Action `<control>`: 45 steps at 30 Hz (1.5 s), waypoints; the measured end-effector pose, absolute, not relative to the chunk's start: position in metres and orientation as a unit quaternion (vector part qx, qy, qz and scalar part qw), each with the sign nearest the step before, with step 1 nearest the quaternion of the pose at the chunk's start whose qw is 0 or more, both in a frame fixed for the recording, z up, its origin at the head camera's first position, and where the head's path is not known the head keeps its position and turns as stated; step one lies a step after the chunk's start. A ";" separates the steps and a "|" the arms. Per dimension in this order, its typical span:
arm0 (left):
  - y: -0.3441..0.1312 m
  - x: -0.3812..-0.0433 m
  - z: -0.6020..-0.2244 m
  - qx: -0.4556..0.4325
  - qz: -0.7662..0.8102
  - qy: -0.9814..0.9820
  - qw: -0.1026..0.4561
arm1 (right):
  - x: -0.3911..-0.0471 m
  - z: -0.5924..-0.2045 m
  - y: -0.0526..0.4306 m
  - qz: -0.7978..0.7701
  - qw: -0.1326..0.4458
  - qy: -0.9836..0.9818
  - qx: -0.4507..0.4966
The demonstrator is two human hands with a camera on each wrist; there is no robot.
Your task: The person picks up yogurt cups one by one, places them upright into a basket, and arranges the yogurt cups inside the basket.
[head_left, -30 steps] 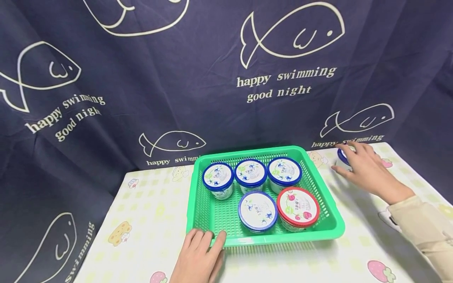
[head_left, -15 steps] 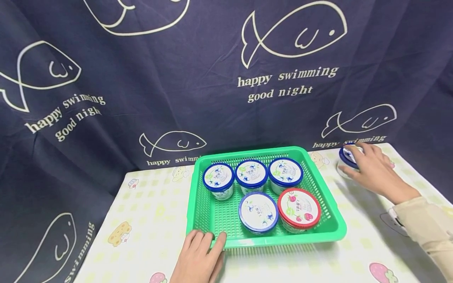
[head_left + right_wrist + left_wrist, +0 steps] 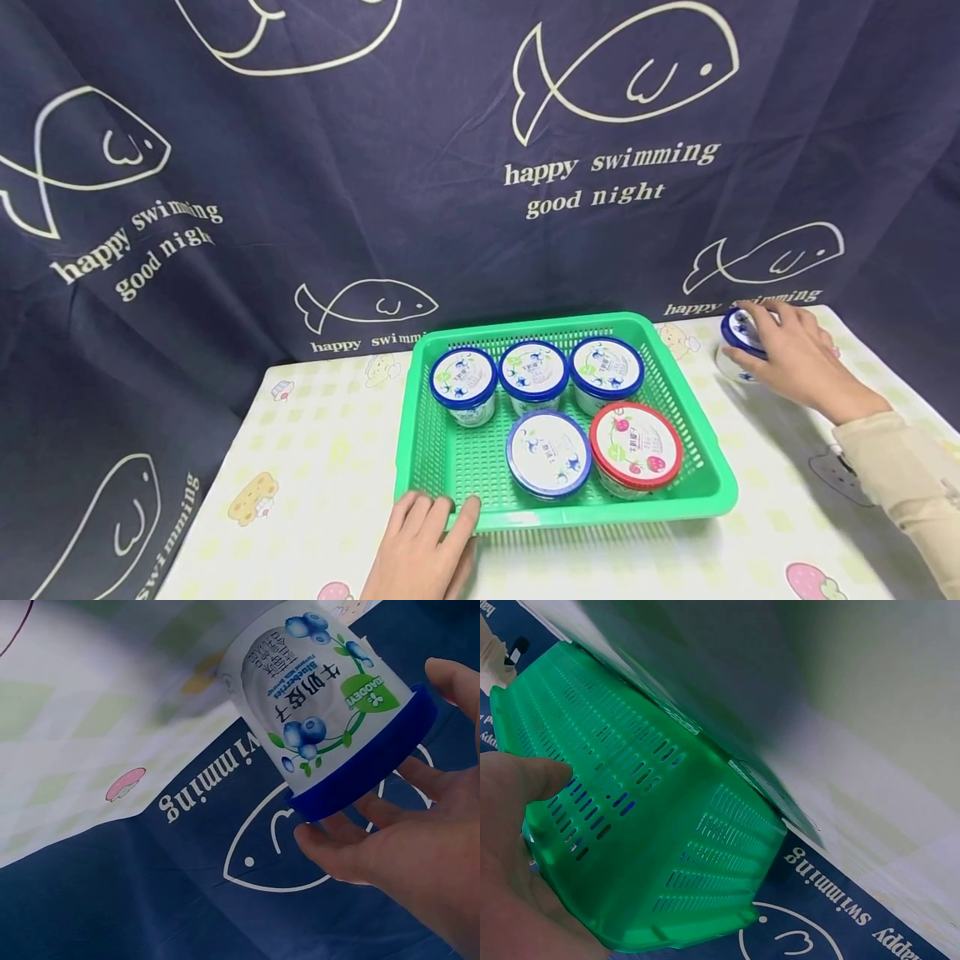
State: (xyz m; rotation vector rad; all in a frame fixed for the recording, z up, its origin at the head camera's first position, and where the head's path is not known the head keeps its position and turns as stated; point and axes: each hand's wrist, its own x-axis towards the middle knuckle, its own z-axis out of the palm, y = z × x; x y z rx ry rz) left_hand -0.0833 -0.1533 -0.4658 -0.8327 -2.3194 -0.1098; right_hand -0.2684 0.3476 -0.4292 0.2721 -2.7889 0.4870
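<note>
My left hand (image 3: 420,546) grips the near rim of the green plastic basket (image 3: 420,400), fingers over the edge and thumb (image 3: 547,776) against the outer wall. Three blue-lidded cups (image 3: 532,367) stand in its back row. In front sit another blue-lidded cup (image 3: 549,454) and a red-lidded cup (image 3: 636,446). To the right of the basket, my right hand (image 3: 810,362) holds a blue-lidded blueberry cup (image 3: 738,360) around its lid. The right wrist view shows that cup's blueberry label (image 3: 307,697), with fingers behind the blue lid (image 3: 367,769).
A pale checked tablecloth (image 3: 300,467) with cartoon prints covers the table. Dark blue fabric (image 3: 360,183) with white fish outlines hangs at the back and left. The table's back edge runs close behind the basket and the held cup.
My right hand has shifted slightly right, its thumb coming in against the cup, and more of the cup shows. The left hand keeps its place on the basket rim.
</note>
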 end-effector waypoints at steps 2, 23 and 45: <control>-0.153 -0.083 -0.466 -0.318 -0.040 -0.887 0.331 | -0.269 -0.429 0.349 0.171 0.147 -0.970 0.094; -0.153 -0.081 -0.462 -0.321 -0.040 -0.889 0.324 | -0.275 -0.416 0.359 0.135 0.119 -0.980 0.089; -0.154 -0.080 -0.461 -0.320 -0.037 -0.892 0.316 | -0.288 -0.407 0.357 0.116 0.082 -0.982 0.124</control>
